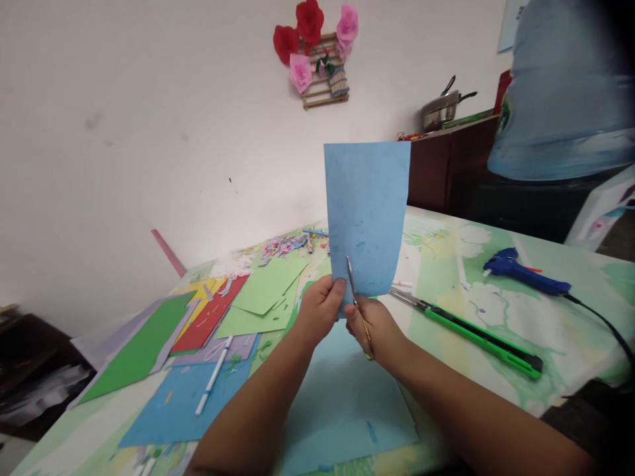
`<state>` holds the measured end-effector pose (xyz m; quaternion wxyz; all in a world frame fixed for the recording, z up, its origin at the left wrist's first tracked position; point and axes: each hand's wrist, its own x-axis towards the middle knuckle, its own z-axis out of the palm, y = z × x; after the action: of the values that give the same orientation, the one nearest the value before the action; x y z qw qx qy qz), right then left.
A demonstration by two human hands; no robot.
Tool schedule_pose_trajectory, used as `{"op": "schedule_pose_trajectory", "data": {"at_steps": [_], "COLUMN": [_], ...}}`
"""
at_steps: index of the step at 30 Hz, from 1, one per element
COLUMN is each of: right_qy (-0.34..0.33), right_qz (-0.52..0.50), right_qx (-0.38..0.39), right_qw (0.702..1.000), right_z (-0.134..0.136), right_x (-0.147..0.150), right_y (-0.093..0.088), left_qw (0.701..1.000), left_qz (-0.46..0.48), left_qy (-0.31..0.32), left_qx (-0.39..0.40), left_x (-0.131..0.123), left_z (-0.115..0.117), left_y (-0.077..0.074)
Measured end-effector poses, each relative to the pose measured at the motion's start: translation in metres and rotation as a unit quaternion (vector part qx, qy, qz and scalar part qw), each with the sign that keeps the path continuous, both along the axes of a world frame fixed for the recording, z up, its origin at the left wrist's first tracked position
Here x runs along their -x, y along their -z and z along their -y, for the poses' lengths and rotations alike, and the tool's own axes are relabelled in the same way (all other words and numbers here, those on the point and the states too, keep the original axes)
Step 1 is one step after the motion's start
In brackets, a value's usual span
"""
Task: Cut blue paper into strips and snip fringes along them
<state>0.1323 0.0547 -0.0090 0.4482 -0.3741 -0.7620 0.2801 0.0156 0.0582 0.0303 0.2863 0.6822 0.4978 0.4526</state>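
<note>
Right of the raised blue sheet (pixel 368 211), a strip of tabletop (pixel 446 264) leaves passage between utility knife (pixel 481 340) and corded glue gun (pixel 528 274); leftward, overlapping coloured sheets (pixel 141 350) and a white marker (pixel 214 377) obstruct low passage.

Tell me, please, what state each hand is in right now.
Left hand: closed, pinching the upright blue sheet near its lower left corner.
Right hand: closed, holding the scissors.
</note>
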Motion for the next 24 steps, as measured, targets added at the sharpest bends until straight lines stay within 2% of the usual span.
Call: {"op": "schedule_pose_trajectory", "data": {"at_steps": [24], "right_qy": [0.003], "right_qz": [-0.010], "right_qx": [-0.019], "right_qw": [1.000], "right_z": [0.0009], "right_x": [-0.0014], "right_y": [0.0032], "left_qw": [1.000], "left_qz": [-0.008], "left_qy": [0.005], "left_qx": [-0.001], "left_x": [0.0014], "left_z": [0.0034], "left_y": [-0.0024]}}
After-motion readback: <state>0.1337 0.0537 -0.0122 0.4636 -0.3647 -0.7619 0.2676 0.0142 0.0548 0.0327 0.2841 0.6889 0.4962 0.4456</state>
